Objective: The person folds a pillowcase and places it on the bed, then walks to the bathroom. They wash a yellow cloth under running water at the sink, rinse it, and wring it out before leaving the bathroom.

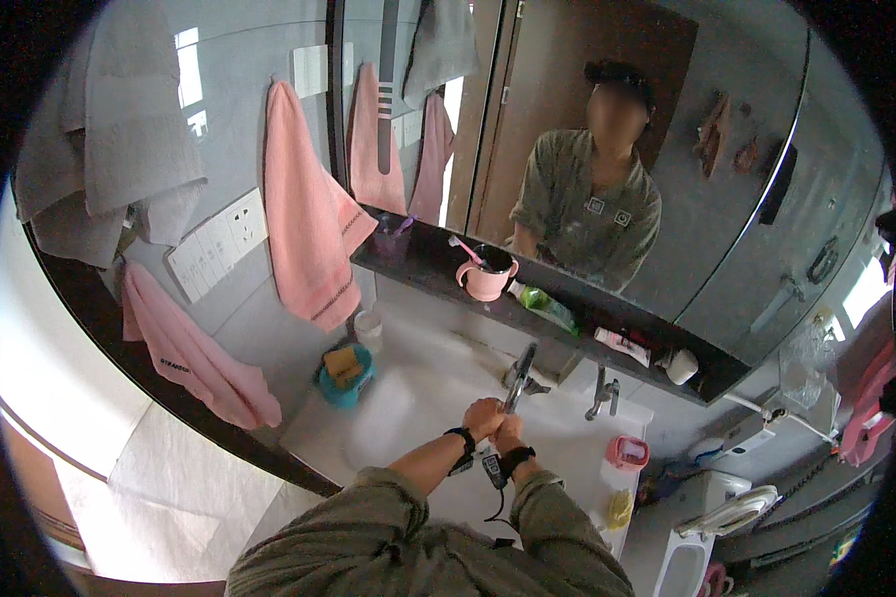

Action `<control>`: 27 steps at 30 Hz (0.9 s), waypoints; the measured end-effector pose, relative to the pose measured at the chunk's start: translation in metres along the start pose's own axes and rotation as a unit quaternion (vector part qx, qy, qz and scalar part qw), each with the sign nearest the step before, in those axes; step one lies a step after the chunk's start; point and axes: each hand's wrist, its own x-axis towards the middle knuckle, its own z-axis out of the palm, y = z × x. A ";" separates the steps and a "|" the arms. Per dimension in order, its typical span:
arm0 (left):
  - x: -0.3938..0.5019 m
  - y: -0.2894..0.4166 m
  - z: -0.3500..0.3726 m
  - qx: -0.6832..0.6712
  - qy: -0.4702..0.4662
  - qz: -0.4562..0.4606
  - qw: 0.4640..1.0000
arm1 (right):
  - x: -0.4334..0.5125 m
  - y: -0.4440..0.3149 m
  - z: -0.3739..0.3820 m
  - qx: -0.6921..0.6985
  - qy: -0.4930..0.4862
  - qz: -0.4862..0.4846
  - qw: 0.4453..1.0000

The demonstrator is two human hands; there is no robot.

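Observation:
Both my hands are close together over the white washbasin (411,418), just below the spout of the chrome faucet (521,377). My left hand (484,419) is at the spout's tip, its fingers curled. Against it on the right is my right hand (508,433), slightly lower. Whether either hand holds something small cannot be made out. Each wrist wears a black strap, and a small dark device on a cable hangs by the right one. Left of the hands, a yellow sponge or soap (343,363) lies in a teal bowl (347,392).
A dark shelf (418,272) under the mirror holds a pink cup (485,280) and tubes. Pink towels (306,216) hang at left. A second tap (603,395), a pink soap dish (628,453) and a yellow scrubber (621,509) are at right. The mirror shows a person.

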 end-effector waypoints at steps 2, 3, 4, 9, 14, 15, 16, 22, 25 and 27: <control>-0.003 -0.010 0.010 -0.010 0.050 0.041 0.998 | 0.007 0.006 -0.004 -0.156 0.026 -0.007 0.987; -0.002 -0.017 0.013 -0.072 0.038 0.027 0.996 | 0.003 0.003 -0.007 -0.234 0.040 -0.006 0.971; 0.000 -0.023 0.014 -0.133 -0.009 -0.005 0.991 | -0.005 -0.005 -0.007 -0.309 0.055 -0.002 0.949; -0.003 -0.045 0.006 -0.499 -0.018 -0.174 0.849 | -0.077 -0.083 -0.038 0.128 -0.067 0.131 0.981; -0.008 -0.036 -0.015 -0.531 -0.046 -0.207 0.821 | -0.108 -0.114 -0.036 0.215 -0.091 0.108 0.966; -0.007 -0.033 -0.018 -0.505 -0.058 -0.204 0.836 | -0.107 -0.116 -0.036 0.220 -0.099 0.107 0.965; -0.009 -0.031 -0.023 -0.481 -0.070 -0.176 0.856 | -0.110 -0.118 -0.042 0.133 -0.120 0.060 0.982; -0.005 -0.025 -0.054 -0.365 -0.157 -0.097 0.913 | -0.104 -0.120 -0.058 -0.045 -0.119 0.029 0.991; 0.000 -0.021 -0.064 -0.268 -0.178 -0.101 0.941 | -0.096 -0.112 -0.055 -0.053 -0.100 0.054 0.992; 0.005 -0.022 -0.067 -0.171 -0.179 -0.108 0.963 | -0.093 -0.108 -0.052 -0.101 -0.071 0.033 0.992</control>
